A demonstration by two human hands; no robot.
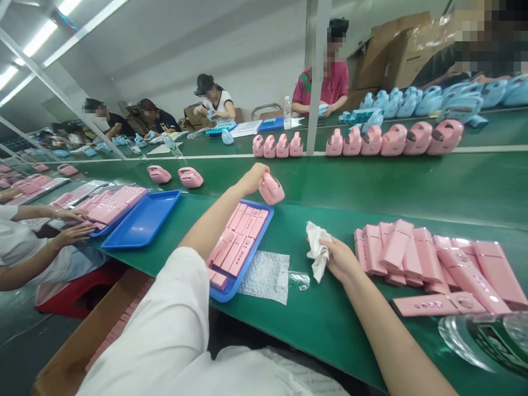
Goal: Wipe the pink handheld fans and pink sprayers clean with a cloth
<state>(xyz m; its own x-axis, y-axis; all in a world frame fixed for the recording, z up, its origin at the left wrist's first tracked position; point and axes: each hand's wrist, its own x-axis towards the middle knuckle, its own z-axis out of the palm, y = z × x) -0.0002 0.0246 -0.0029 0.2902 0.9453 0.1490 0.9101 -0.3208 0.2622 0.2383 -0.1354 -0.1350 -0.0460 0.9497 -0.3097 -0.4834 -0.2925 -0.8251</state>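
My left hand [252, 179] is stretched forward and holds a pink handle-shaped device [271, 189] above the far end of a blue tray [226, 292] filled with flat pink parts [239, 239]. My right hand [340, 259] rests on the green table [330, 313] and grips a crumpled white cloth [317, 253]. Just right of that hand lies a pile of long pink parts [429, 261].
A bubble-wrap sheet [266, 276] lies beside the tray. An empty blue tray [142, 221] and a neighbour's hands [70, 225] are at left. Rows of pink devices [391, 138] and blue devices [433, 99] stand on the far belt, where several people sit. A clear bottle [487, 338] lies at lower right.
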